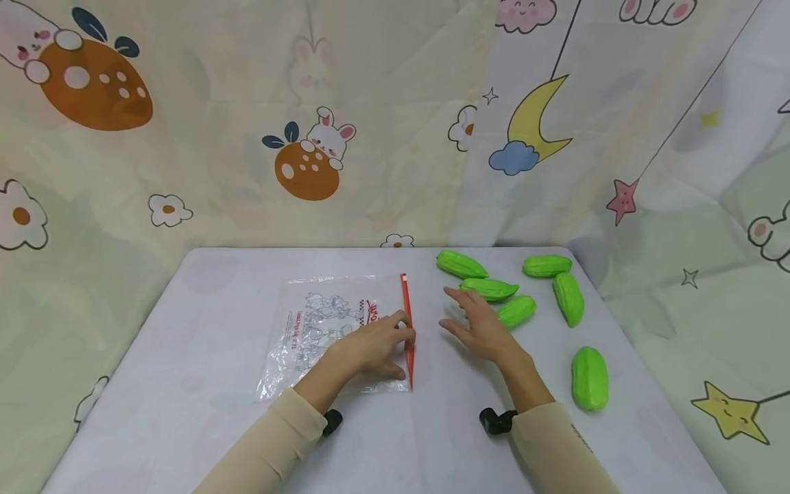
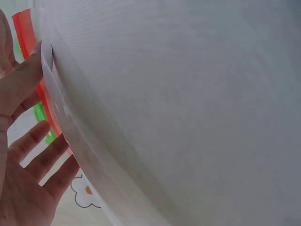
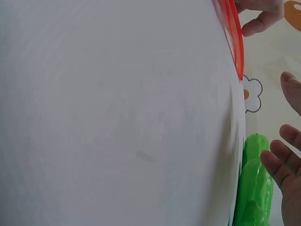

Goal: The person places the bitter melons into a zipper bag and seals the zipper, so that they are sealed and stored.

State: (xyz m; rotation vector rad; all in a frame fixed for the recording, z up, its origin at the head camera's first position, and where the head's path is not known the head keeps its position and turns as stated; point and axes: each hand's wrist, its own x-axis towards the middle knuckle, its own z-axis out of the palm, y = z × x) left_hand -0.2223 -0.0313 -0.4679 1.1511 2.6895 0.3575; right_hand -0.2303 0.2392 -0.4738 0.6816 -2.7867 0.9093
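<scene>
Left of the middle of the white worktop (image 1: pixel 160 384), a clear plastic bag (image 1: pixel 324 329) lies flat, printed with outline drawings and red lettering, its red strip (image 1: pixel 407 302) facing the right edge. The left hand (image 1: pixel 378 344) rests over that strip, fingers slightly bent and the thumb well apart from them; fingertips and thumb touch the bag's edge, with no firm grip to be seen. The right hand (image 1: pixel 484 329) is wide open, fingers spread and holding nothing, between the bag and the green vegetables. Whether it touches the nearest of them, I cannot tell.

Six glossy, ridged vegetables lie towards the right. Three sit close together by the right hand: one near the far edge (image 1: pixel 461 264), one just in front (image 1: pixel 489 289), one nearer still (image 1: pixel 517 312). Two are at the far right corner, one along the far edge (image 1: pixel 547 265), the other along the right edge (image 1: pixel 568 300). The sixth (image 1: pixel 590 379) lies well apart, nearer the front, by the right edge. Behind the far edge hangs a cartoon-printed cloth (image 1: pixel 395 171).
</scene>
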